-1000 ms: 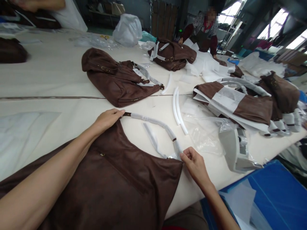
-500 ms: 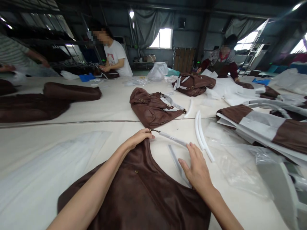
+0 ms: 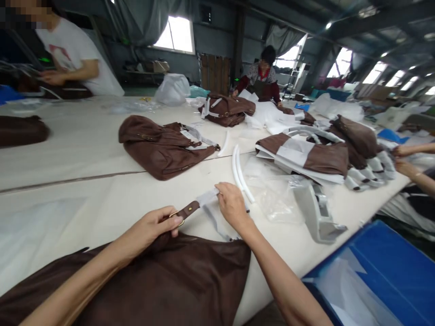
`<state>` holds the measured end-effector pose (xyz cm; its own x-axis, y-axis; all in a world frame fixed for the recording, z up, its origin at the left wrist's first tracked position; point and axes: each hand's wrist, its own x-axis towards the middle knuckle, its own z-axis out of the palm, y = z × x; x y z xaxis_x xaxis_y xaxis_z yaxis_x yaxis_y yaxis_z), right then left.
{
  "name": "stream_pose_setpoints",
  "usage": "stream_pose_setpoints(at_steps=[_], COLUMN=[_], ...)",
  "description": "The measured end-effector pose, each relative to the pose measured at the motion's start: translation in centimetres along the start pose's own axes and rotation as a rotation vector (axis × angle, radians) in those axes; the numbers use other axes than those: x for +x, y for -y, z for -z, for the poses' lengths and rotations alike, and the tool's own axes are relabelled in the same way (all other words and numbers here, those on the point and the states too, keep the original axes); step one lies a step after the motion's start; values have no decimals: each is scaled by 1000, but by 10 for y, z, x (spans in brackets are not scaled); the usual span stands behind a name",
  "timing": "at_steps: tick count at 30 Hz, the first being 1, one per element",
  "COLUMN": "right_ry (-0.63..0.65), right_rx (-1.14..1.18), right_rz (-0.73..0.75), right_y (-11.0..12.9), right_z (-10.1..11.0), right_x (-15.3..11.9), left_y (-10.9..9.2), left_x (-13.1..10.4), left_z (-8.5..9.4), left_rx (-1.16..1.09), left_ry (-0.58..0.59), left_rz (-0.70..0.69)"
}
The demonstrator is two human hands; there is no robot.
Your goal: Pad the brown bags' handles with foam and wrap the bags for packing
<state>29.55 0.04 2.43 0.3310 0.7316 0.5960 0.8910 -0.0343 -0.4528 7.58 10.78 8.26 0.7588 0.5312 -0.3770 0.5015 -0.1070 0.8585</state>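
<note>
A large dark brown bag (image 3: pixel 190 276) lies on the table in front of me, its upper edge toward the middle. My left hand (image 3: pixel 163 222) is closed around the brass ring at the bag's strap end. From that ring a brown strap tab (image 3: pixel 189 210) with a stud runs up to the right into a strap wrapped in pale film (image 3: pixel 207 198). My right hand (image 3: pixel 234 203) pinches this wrapped strap with closed fingers. Below it, another stretch of wrapped strap (image 3: pixel 214 219) hangs down to the bag's right corner.
A second brown bag (image 3: pixel 163 147) lies beyond my hands. White curved tubes (image 3: pixel 239 174), plastic bags (image 3: pixel 272 194) and a tape dispenser (image 3: pixel 317 213) are to the right. A blue bin (image 3: pixel 384 267) stands lower right. Other people work at the table's far side and right edge.
The view has swung to the right. My right hand, open before, has closed on the wrapped strap. My left hand has kept hold of the ring end, and the strap tab now shows flat.
</note>
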Motion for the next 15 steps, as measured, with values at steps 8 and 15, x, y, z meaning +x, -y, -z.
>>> stream_pose_setpoints(at_steps=[8, 15], right_ry=[-173, -144], right_rx=[68, -228], right_rz=[-275, -421], right_y=[-55, -141], right_z=[87, 120], right_x=[-88, -78], left_y=[36, 33], left_x=[7, 12], left_z=[-27, -23], left_rx=[81, -44], left_ry=[0, 28], left_rz=[-70, -23])
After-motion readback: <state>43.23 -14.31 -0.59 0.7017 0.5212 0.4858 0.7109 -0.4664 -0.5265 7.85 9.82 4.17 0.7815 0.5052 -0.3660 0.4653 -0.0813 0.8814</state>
